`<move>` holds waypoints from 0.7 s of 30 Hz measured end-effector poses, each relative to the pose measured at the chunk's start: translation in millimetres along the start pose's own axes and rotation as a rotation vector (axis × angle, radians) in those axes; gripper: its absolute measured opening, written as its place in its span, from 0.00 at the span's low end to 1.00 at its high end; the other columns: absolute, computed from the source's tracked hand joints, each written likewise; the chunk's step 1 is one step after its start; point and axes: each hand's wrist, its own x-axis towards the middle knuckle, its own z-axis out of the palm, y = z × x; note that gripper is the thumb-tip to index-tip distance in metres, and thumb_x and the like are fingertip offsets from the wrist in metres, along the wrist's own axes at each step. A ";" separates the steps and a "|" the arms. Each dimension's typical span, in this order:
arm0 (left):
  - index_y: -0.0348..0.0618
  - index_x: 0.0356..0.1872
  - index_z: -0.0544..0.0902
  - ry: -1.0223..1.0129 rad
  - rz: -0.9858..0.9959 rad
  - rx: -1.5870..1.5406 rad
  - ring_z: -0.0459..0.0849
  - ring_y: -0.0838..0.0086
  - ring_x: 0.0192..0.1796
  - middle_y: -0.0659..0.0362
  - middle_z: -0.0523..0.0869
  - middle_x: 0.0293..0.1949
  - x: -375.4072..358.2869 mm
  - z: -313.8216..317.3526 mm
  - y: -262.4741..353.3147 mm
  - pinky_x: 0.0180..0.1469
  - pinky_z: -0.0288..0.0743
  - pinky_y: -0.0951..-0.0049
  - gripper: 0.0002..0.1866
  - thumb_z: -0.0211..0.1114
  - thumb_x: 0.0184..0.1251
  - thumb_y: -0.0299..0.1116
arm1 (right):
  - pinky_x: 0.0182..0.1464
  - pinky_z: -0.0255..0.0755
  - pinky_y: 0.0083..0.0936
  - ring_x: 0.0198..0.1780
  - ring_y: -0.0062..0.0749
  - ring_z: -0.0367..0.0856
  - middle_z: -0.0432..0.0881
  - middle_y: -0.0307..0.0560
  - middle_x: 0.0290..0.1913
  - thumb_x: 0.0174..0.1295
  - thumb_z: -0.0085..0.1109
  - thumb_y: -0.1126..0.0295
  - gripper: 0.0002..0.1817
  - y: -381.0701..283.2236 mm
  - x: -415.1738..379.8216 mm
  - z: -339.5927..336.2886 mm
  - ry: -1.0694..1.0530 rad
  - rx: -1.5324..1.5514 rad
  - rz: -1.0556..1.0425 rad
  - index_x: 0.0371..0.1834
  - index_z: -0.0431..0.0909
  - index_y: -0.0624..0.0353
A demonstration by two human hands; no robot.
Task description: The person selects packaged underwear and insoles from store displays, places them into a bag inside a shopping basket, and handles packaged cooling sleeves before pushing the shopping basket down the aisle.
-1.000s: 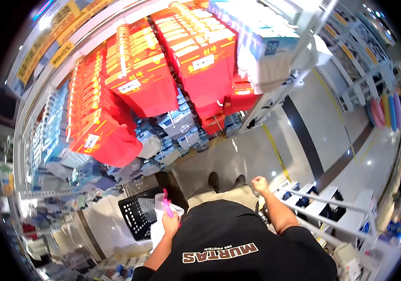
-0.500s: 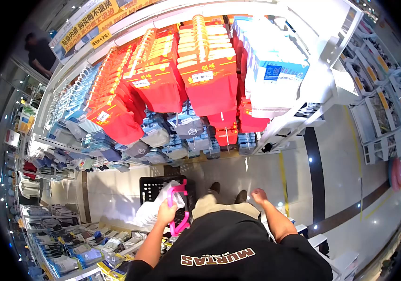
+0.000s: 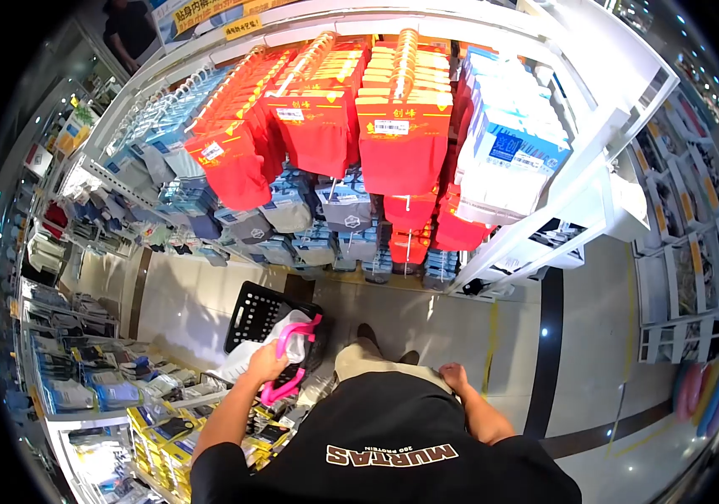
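A shopper's left hand [image 3: 269, 363] wraps its fingers around the pink handles [image 3: 290, 363] of a black basket [image 3: 252, 309]; the right hand [image 3: 452, 375] hangs empty, fingers curled loosely.

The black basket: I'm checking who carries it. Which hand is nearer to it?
Left. The left hand grips the pink handles over the black basket; the right hand hangs apart, beside the right leg.

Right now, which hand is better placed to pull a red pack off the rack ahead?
Right, probably. The right hand hangs empty by the thigh, while the left hand grips the pink handles of the black basket. The red packs hang ahead, beyond both hands.
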 end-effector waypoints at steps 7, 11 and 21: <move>0.35 0.54 0.75 0.064 -0.125 0.062 0.83 0.41 0.48 0.35 0.85 0.42 -1.7 -13.7 -57.1 0.54 0.76 0.47 0.25 0.59 0.64 0.45 | 0.21 0.72 0.28 0.23 0.31 0.80 0.84 0.43 0.28 0.59 0.64 0.66 0.09 -3.4 32.7 -14.3 -0.153 0.167 0.275 0.37 0.80 0.59; 0.37 0.54 0.76 0.092 -0.132 0.068 0.83 0.41 0.50 0.36 0.85 0.44 9.5 -14.6 -72.3 0.56 0.75 0.48 0.24 0.58 0.65 0.46 | 0.20 0.69 0.25 0.21 0.29 0.78 0.81 0.41 0.28 0.58 0.63 0.68 0.07 -22.6 28.8 -29.4 -0.167 0.296 0.284 0.37 0.79 0.57; 0.36 0.43 0.82 0.632 -0.246 -0.434 0.83 0.67 0.34 0.47 0.86 0.35 -0.7 -40.3 -51.3 0.41 0.77 0.66 0.20 0.69 0.65 0.46 | 0.29 0.74 0.23 0.28 0.26 0.80 0.83 0.41 0.31 0.61 0.60 0.71 0.08 -58.9 -8.9 -41.3 -0.133 0.461 0.143 0.42 0.81 0.61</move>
